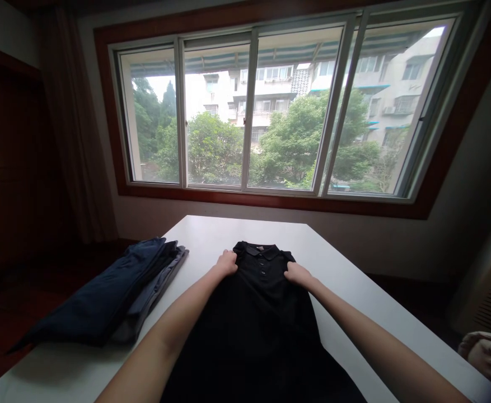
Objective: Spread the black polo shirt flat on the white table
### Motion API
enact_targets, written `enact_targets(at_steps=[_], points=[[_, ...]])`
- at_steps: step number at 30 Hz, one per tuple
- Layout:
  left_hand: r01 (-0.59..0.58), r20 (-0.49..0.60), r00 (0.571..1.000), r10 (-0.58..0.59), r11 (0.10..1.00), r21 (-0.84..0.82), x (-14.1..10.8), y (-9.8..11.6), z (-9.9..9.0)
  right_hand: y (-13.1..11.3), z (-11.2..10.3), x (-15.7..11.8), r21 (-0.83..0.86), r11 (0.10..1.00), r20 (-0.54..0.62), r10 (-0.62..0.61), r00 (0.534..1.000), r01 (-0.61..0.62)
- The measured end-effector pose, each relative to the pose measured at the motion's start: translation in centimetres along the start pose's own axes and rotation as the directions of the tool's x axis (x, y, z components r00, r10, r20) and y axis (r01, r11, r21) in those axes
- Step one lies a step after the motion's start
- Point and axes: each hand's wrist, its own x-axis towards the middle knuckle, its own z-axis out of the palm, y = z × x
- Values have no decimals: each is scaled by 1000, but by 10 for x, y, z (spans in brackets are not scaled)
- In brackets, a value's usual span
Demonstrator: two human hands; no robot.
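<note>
A black polo shirt (266, 313) lies front up on the white table, its collar toward the far end and its lower part running out of the bottom of the view. Buttons show below the collar. My left hand (227, 263) is closed on the shirt's edge near the left shoulder. On the opposite side, my right hand (298, 273) grips the edge near the right shoulder. The sleeves are not clearly visible; fabric and fingers hide them.
Several dark folded garments (102, 291) are stacked on the left of the white table (354, 313), overhanging its edge. Beyond the far edge is a wall with a wide window (245, 117). A curtain (73, 129) hangs at left. Crumpled fabric (486, 352) sits at lower right.
</note>
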Motion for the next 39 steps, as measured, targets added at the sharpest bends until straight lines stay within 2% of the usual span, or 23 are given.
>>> enact_targets(at_steps=[5,9,19,25,30,35,39], points=[[89,-97,992,-83,994,62,4,-5,5,43,-11,15,21,996,-20,89,996,-89],[147,-127,983,-137,986,77,14,-9,10,70,-12,21,60,988,-22,147,989,-145],[175,-122,978,-169,984,41,26,-32,21,103,-16,22,289,956,-41,55,998,-41],[246,-117,959,-258,963,-110,24,-40,15,126,-24,5,412,909,-6,73,997,-64],[305,-54,939,-340,894,-327,19,-46,1,122,-21,-14,549,820,113,119,987,-161],[326,48,933,-356,783,-529,10,-41,-8,116,-7,-15,552,820,16,169,986,-149],[323,109,937,-332,700,-637,5,-42,-14,125,7,-5,583,811,-112,139,984,-48]])
